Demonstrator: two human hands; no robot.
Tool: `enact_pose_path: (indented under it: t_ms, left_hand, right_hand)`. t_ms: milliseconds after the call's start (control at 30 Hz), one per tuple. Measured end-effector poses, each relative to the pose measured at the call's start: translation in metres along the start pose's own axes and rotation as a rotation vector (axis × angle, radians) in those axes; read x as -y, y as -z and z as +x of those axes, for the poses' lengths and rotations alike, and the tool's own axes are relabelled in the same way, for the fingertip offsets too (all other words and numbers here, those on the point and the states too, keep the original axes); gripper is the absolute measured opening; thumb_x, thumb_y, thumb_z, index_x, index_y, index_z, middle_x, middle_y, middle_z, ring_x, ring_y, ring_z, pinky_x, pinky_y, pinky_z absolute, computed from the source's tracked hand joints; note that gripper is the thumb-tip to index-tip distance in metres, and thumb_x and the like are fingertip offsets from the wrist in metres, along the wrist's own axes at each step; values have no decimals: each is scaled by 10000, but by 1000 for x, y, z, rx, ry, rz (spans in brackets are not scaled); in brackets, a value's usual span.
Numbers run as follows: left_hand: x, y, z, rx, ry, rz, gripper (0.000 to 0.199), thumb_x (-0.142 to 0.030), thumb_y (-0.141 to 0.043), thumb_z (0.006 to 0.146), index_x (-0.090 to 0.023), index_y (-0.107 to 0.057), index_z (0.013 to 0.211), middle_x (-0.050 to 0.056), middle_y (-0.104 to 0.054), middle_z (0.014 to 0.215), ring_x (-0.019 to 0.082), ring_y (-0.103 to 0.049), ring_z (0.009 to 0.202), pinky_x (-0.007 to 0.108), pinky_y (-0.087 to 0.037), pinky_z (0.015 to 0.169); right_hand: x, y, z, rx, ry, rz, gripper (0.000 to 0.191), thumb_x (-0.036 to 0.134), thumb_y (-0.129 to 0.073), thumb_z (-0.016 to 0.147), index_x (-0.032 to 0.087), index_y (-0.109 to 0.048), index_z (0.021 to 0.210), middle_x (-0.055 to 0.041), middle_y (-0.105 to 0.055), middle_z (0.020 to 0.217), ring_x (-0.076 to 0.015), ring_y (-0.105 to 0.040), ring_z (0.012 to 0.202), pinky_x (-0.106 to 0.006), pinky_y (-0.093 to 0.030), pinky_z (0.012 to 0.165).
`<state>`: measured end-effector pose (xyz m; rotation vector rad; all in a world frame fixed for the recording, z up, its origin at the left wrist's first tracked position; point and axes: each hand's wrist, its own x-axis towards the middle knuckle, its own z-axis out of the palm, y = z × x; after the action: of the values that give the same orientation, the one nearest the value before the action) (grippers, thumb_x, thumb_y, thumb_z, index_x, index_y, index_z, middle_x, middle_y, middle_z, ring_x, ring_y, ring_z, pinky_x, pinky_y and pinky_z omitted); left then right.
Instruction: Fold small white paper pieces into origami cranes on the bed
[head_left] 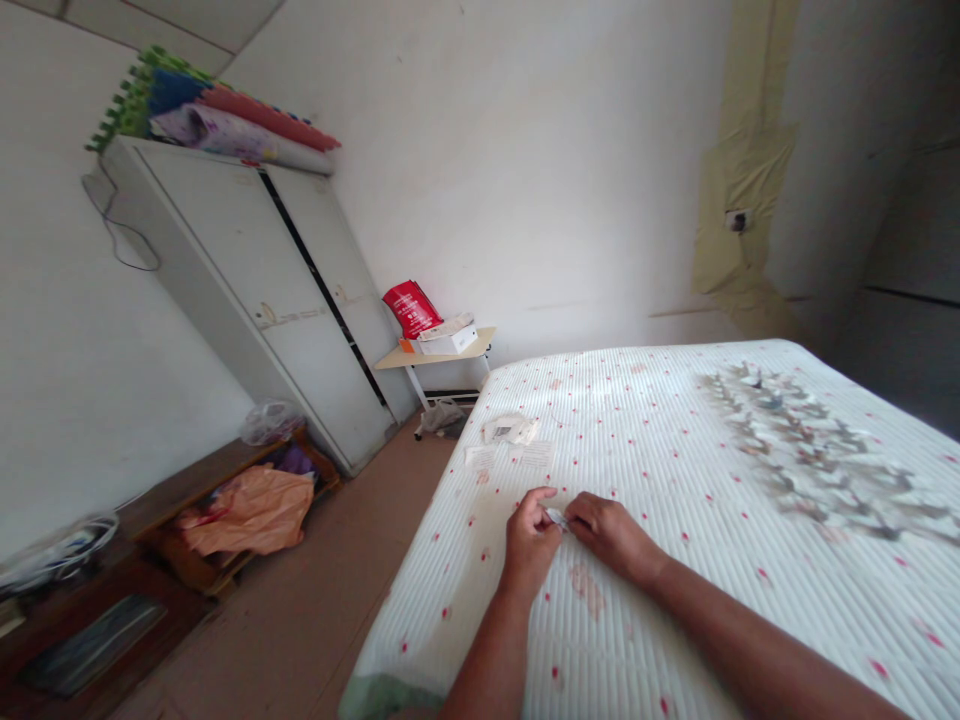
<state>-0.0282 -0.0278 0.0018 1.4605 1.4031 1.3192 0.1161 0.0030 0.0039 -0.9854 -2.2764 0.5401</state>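
Bare forearms (757, 640) lean on a white red-dotted quilted mattress (660, 450), apparently steadying the hands. Left hand (531, 540) and right hand (611, 535) pinch, fingers narrow, a small silvery foil piece (556, 518) between them, near white paper scraps (510, 430).

Two hands, one left (531, 540) and one right (611, 532), share one small foil strip (556, 518) above one bed (465, 570); across the room stand one two-door wardrobe (255, 290), one small table (435, 358), one red bag (412, 308).

Half-hidden pinched item (556, 518), perhaps foil
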Motion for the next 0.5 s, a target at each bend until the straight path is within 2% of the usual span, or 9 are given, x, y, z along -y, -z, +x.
enact_pose_path:
  t_ms: [267, 500]
  left_hand:
    - [5, -2, -1, 1, -108, 110, 428, -44, -464, 597, -173, -564, 993, -58, -438, 579, 93, -456, 588, 192, -376, 609]
    - [8, -1, -2, -18, -123, 163, 448, -33, -425, 618, -191, -561, 1014, -35, -497, 649, 111, -475, 649, 201, -378, 632]
  right_hand:
    - [0, -2, 1, 22, -37, -60, 140, 101, -423, 745, 164, -547, 757, -20, -570, 745, -122, -546, 684, -212, -395, 636]
    - [2, -5, -1, 9, -29, -129, 130, 124, -420, 752, 164, -544, 748, -20, -560, 730, -116, -530, 648, -208, -368, 602]
